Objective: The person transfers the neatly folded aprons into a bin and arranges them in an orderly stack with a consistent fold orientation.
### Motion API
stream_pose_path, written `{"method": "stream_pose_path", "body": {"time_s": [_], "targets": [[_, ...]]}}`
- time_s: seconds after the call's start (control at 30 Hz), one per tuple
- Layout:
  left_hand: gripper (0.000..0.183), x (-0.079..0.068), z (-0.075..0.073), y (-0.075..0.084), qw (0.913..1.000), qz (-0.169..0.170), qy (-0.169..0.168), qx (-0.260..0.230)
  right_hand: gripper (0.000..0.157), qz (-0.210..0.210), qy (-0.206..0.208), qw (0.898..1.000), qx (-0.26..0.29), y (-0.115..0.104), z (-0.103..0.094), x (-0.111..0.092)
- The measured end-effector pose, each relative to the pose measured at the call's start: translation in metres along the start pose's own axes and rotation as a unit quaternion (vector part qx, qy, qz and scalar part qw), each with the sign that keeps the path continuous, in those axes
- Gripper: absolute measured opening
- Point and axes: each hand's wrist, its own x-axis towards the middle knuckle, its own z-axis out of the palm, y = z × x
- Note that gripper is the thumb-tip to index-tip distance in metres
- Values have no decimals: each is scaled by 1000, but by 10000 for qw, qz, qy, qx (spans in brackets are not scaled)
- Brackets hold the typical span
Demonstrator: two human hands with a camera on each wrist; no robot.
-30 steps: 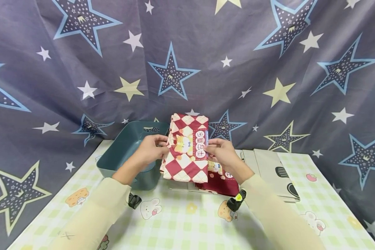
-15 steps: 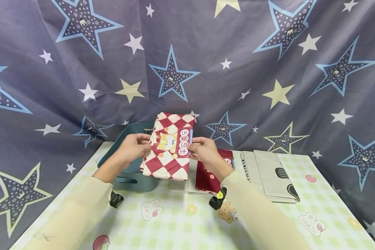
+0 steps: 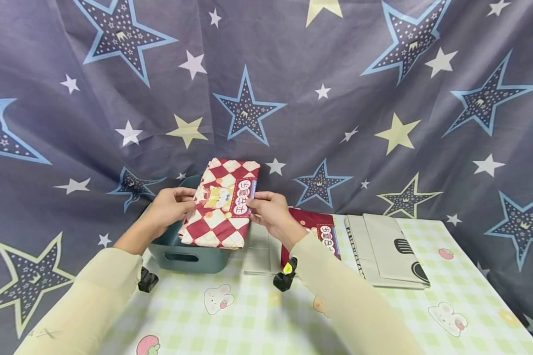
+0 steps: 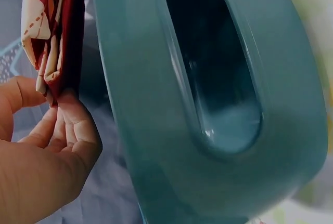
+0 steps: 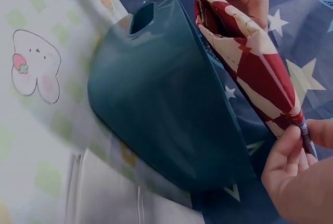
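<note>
A folded cloth [image 3: 219, 224] with red and cream diamonds, a cartoon dog and a lettered label is held up between both hands. My left hand [image 3: 168, 211] pinches its left edge; in the left wrist view, layered folds show above the left fingertips [image 4: 70, 104]. My right hand [image 3: 273, 215] pinches the opposite edge beside the label. Beneath the cloth stands a dark teal plastic bin [image 3: 188, 261] with an oval handle slot. The cloth overlaps the bin's opening in the head view, and the right wrist view shows it just above the rim [image 5: 208, 63].
Right of the bin lies a beige folded piece [image 3: 257, 254]. A second red folded cloth [image 3: 322, 224], partly hidden by my right arm, lies beside it. Farther right are beige folded pieces [image 3: 388, 251] with black prints. A starry curtain [image 3: 293, 128] hangs behind the checked table [image 3: 244, 325].
Both hands have carried the folded cloth leftward until it is over the bin. More of the beige piece now shows, and the right arm covers part of the second red cloth.
</note>
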Motion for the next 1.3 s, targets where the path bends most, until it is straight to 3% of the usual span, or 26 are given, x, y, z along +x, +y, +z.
{"method": "stream_pose_path", "body": {"time_s": [0.27,0.57,0.93,1.0,1.07,1.2,1.3], "targets": [[52,2,-22,-14,9996,-188,224,-63,22,87,58,9999,56,8,28,9],[53,5,-32,-20,9989,-311,345,-47,24,215,21,9998,30,10,43,17],[52,9,-38,-25,9971,-497,549,163,30,361,-584,9976,129,12,47,20],[51,9,-40,-26,9966,-492,539,370,29,304,-575,9979,-28,13,47,21],[49,9,-41,-27,9934,-353,631,893,29,191,-507,9981,-277,15,45,22],[45,7,-43,-28,9786,1,958,1820,25,23,-231,9973,-701,20,39,25],[42,5,-44,-30,9745,103,1087,1961,26,41,-139,9968,-785,23,34,26]]}}
